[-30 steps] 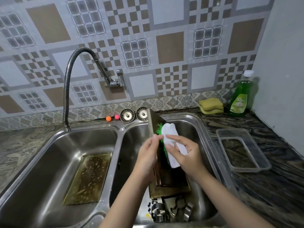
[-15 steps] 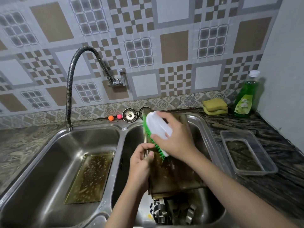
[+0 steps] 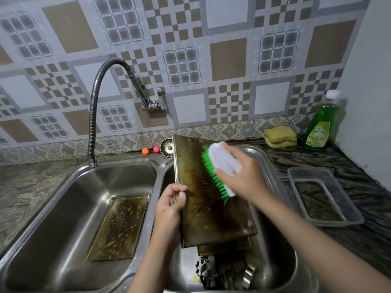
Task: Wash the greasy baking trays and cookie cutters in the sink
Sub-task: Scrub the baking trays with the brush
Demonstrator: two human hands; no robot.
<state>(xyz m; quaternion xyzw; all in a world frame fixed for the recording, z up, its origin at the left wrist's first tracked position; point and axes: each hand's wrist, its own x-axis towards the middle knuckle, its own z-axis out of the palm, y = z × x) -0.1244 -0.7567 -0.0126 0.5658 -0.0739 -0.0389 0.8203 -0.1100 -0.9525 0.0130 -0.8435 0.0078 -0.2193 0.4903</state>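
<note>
A greasy brown baking tray [image 3: 208, 210] stands tilted over the right basin of the steel sink [image 3: 118, 170]. My left hand [image 3: 170, 210] grips its left edge. My right hand [image 3: 243, 176] holds a white scrubbing brush [image 3: 222, 163], its green bristles pressed on the tray's upper face. A second tray [image 3: 226, 249] shows partly beneath the first. Several metal cookie cutters [image 3: 224, 273] lie at the bottom of the right basin. Another greasy tray [image 3: 119, 227] lies flat in the left basin.
A flexible tap [image 3: 99, 98] arches over the left basin. On the dark counter to the right sit a clear plastic container [image 3: 325, 197], yellow sponges [image 3: 280, 136] and a green dish soap bottle [image 3: 321, 125]. Two small balls [image 3: 150, 150] and a drain strainer [image 3: 167, 147] rest behind the sink.
The tray has turned from nearly edge-on to face me more broadly. My right hand has carried the brush up and to the right across its face. My left hand keeps its hold on the edge.
</note>
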